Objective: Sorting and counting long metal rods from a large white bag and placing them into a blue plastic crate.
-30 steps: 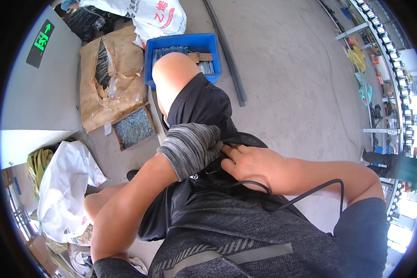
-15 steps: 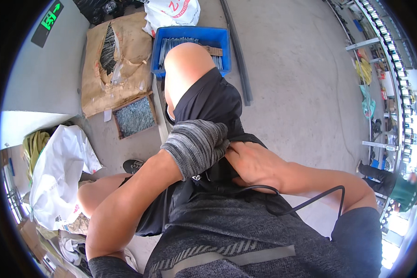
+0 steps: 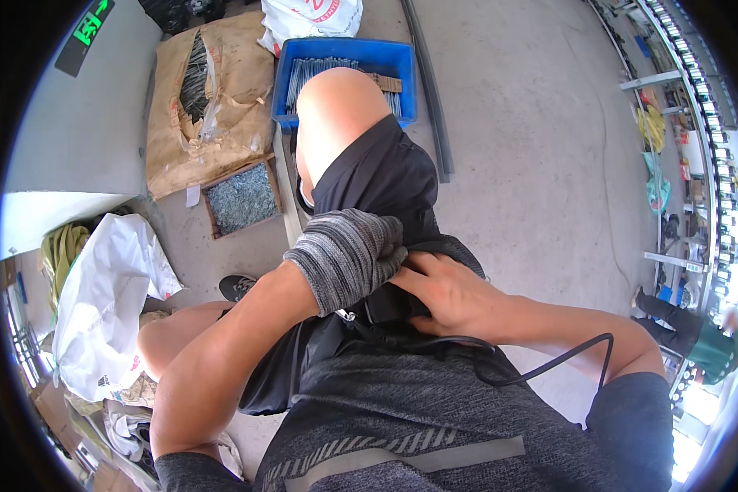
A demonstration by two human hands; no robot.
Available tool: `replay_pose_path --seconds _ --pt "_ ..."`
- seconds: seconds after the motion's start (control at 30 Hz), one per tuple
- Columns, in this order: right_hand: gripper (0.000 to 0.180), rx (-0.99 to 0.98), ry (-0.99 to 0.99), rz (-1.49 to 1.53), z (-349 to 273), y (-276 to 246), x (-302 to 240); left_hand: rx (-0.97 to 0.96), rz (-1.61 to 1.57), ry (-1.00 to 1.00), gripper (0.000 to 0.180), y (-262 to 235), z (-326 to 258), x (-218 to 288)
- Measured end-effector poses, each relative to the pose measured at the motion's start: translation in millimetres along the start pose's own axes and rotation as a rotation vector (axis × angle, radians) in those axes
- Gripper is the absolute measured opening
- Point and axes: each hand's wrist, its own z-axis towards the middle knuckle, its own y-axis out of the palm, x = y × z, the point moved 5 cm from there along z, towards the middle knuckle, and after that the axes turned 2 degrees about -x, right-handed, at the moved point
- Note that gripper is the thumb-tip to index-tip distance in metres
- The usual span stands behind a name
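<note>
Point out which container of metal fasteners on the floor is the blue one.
The blue plastic crate beyond the raised knee, holding long metal rods. The small brown wooden box to its left holds short grey screws, and the torn brown paper sack lies behind it.

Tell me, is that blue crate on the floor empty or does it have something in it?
It has something in it: the blue crate holds a layer of long thin grey metal rods, partly hidden behind the person's knee.

We wear: grey knit glove [image 3: 348,254] on left hand, grey marled T-shirt [image 3: 435,426], black shorts [image 3: 377,176], dark shoe [image 3: 238,287] at nine o'clock.
</note>
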Motion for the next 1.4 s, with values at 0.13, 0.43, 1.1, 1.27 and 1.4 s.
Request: replay_pose_path --seconds 0.13,0.43,1.1,1.27,1.4 --pt "0.066 0.027 0.035 0.058 4.8 5.9 4.3 -0.003 0.005 0.003 0.022 -0.4 1.4 -0.2" --pt "0.069 0.011 0.039 0.207 10.4 12.4 11.8 -0.001 0.018 0.022 0.022 1.3 3.2 -1.6" --pt "0.07 0.0 0.139 0.199 4.8 6.5 3.0 -0.003 0.024 0.004 0.024 1.2 3.0 2.5" --pt "0.069 0.009 0.129 0.2 4.3 6.6 3.4 -0.021 0.024 0.001 0.024 0.3 2.6 4.8" --pt "0.067 0.032 0.099 0.189 4.9 7.8 3.9 0.003 0.049 0.017 0.024 0.1 1.5 4.8"
